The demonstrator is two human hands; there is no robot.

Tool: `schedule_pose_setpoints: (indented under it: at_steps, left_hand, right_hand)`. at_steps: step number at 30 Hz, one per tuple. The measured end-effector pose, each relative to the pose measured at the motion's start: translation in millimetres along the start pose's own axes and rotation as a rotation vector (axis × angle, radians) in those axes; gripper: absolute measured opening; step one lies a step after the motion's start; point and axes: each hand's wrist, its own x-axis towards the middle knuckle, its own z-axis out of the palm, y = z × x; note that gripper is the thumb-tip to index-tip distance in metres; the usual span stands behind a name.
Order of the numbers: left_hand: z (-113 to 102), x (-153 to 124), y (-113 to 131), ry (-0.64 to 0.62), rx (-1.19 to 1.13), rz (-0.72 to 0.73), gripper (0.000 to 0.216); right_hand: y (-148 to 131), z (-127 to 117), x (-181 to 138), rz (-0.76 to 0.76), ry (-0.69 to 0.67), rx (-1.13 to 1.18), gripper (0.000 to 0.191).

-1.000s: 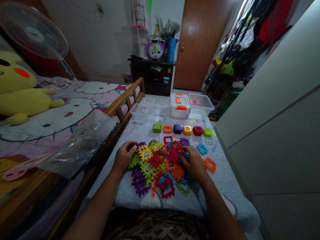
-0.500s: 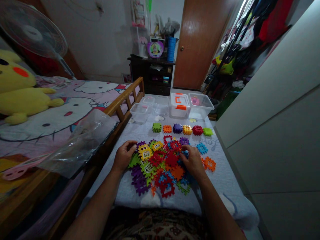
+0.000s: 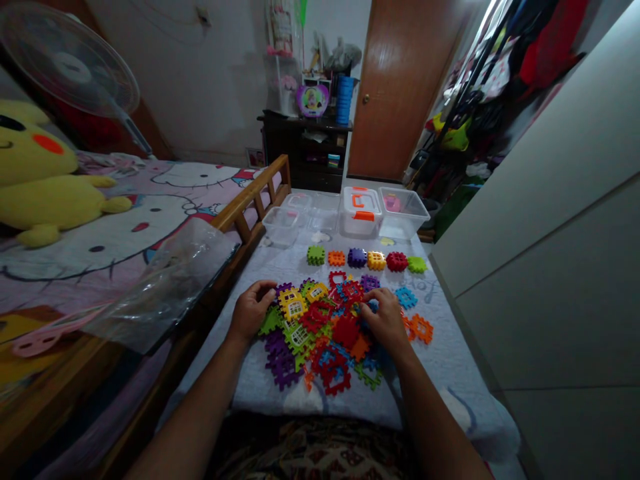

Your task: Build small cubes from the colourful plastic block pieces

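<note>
A heap of toothed plastic building pieces in red, yellow, green, purple, orange and blue lies before me, with a red solid piece (image 3: 346,331) near its middle. My left hand (image 3: 251,312) rests at the heap's left edge, fingers bent and apart from the thumb, beside a yellow window piece (image 3: 293,305). Over the right side of the heap, my right hand (image 3: 385,321) reaches in with index finger and thumb apart, close to a red piece (image 3: 351,291). Neither hand visibly grips a piece. Some of the heap is hidden beneath the right hand.
Behind the heap stands a row of assembled blocks, among them a purple block (image 3: 357,257). Farther back are a lidded box with orange clips (image 3: 361,215) and an open clear bin (image 3: 404,215). A wooden bed rail (image 3: 250,200) borders the left; white cabinet panels (image 3: 550,267) border the right.
The red solid piece has slid slightly toward me and now covers more of the orange piece beneath it. My right hand's fingers have shifted a little; my left hand stays by the heap's edge.
</note>
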Motion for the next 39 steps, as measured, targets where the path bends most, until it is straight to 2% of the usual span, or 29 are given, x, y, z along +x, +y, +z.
schedule_pose_setpoints:
  at_steps: [4,7,12,16,19,21,26,28,32,36,39]
  left_hand:
    - [-0.6,0.0,-1.9,-0.006,0.013,0.011,0.035]
    - [-0.9,0.3,-2.4,-0.016,0.023,0.012,0.034]
    - [-1.1,0.5,-2.3,-0.020,0.034,0.014,0.034]
    - [-0.5,0.2,-1.6,-0.017,0.035,0.025,0.032]
    - [0.1,0.3,-2.0,-0.011,0.041,0.032,0.032]
    - [0.3,0.2,-2.2,-0.012,0.039,0.032,0.032]
    - [-0.3,-0.7,1.1,-0.008,0.039,0.020,0.033]
    - [-0.3,-1.3,3.2,-0.006,0.036,0.014,0.033]
    - [0.2,-1.8,5.3,-0.006,0.025,0.016,0.033]
    - [0.7,-1.7,4.9,-0.007,0.024,0.022,0.032]
    - [0.8,-1.7,4.7,-0.003,0.023,0.020,0.032]
  right_hand:
    - [3.0,-13.7,1.9,0.056,-0.035,0.188,0.016]
    - [8.2,-21.6,-0.2,0.098,-0.074,0.227,0.018]
    - [21.9,-22.1,-3.3,0.062,-0.030,0.074,0.016]
    - [26.1,-17.5,-3.8,0.015,-0.057,-0.092,0.017]
    - [17.8,-18.6,-7.2,0.000,-0.012,-0.208,0.019]
    - [6.6,-21.5,-12.7,-0.062,-0.020,-0.257,0.021]
    - [-27.4,-22.7,-32.5,-0.299,-0.220,-0.340,0.046]
    - [-36.6,-19.3,-38.1,-0.304,-0.237,-0.394,0.050]
    - [-43.7,-12.8,-40.8,-0.284,-0.228,-0.472,0.042]
    - [-44.7,-11.1,-39.0,-0.280,-0.217,-0.454,0.033]
    - [-44.5,-9.8,-37.4,-0.263,-0.203,-0.404,0.034]
